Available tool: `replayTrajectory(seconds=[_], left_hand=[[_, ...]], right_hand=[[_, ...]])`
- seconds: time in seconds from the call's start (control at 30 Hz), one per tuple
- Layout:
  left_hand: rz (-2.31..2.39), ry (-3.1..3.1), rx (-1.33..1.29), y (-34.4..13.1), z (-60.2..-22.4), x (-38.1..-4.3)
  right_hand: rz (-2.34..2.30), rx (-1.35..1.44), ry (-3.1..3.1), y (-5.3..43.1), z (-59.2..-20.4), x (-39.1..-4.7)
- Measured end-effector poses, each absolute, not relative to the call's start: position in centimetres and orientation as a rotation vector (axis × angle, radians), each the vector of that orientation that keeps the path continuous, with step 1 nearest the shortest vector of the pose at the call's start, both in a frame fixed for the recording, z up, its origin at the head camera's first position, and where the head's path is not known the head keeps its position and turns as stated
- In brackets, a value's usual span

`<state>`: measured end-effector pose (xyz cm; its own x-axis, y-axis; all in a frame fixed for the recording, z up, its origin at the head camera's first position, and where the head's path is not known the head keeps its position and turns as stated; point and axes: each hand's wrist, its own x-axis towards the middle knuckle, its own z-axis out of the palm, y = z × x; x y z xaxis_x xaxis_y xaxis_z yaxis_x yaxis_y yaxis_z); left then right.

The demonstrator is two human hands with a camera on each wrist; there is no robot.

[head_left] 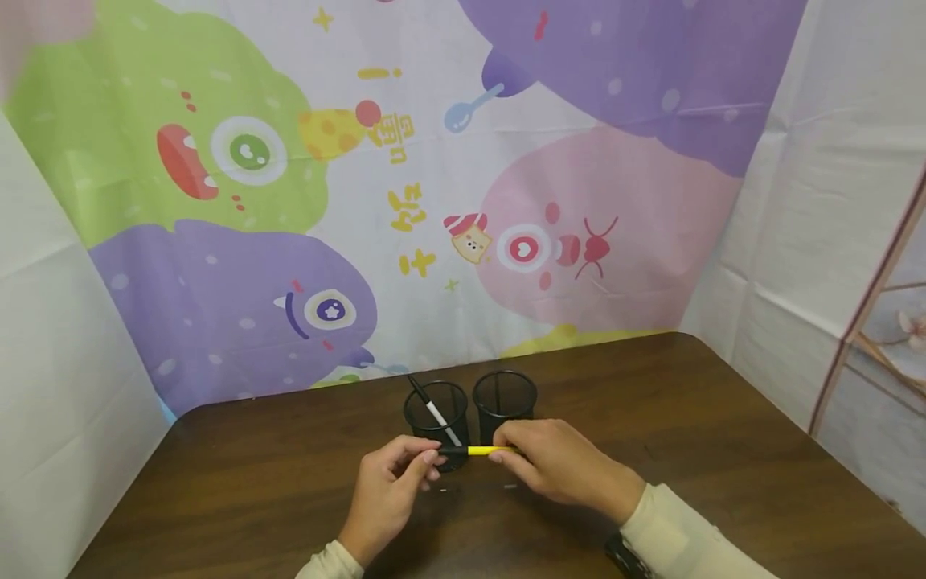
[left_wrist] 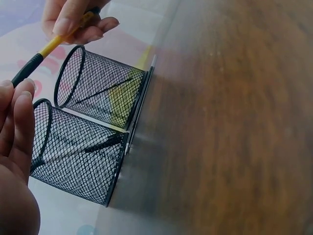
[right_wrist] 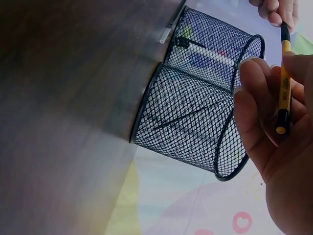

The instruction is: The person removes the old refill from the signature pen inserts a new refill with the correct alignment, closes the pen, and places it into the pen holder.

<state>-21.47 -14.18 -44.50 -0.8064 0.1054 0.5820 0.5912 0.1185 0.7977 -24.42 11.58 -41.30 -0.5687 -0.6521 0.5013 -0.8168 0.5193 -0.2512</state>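
Level above the table, a yellow marker with black ends (head_left: 481, 451) stretches between both hands. My left hand (head_left: 391, 486) pinches its black end between thumb and fingers. The other end is gripped by my right hand (head_left: 567, 466), its thumb and fingers around the yellow barrel (right_wrist: 285, 73). Just beyond the hands stand two black mesh pen cups, a left one (head_left: 463, 402) and a right one (head_left: 535, 394). A white and black marker (head_left: 434, 412) leans inside the left cup. The right wrist view shows no other pen in the right cup (right_wrist: 181, 117).
On the dark wooden table (head_left: 275, 482), a thin pen with a clear end (right_wrist: 168, 27) lies in front of the cups. A cartoon-printed cloth (head_left: 434, 305) hangs behind the table, with white cloth (head_left: 58, 338) at the side. A black band shows at the right wrist (head_left: 624, 555).
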Motion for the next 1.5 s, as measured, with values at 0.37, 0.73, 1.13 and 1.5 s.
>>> replayTrajectory(seconds=[0.37,0.73,1.13,1.5], left_hand=[[-1.742,-2.055,-0.677,-14.27,-44.58,-21.50],[-1.698,-2.031,-0.729,-14.38,-44.60,-21.46],[-1.770,-2.079,-0.651,-14.43,-44.28,-21.38],[-1.868,-2.087,-0.617,-13.98,-43.84,-21.02]], right_hand=[[0.603,1.218,-2.424,11.45,-41.36,-24.23],[0.563,1.224,-2.424,11.18,-41.27,-24.05],[0.613,1.240,-2.489,11.24,-41.04,-23.84],[0.643,1.225,-2.490,11.38,-41.12,-23.90]])
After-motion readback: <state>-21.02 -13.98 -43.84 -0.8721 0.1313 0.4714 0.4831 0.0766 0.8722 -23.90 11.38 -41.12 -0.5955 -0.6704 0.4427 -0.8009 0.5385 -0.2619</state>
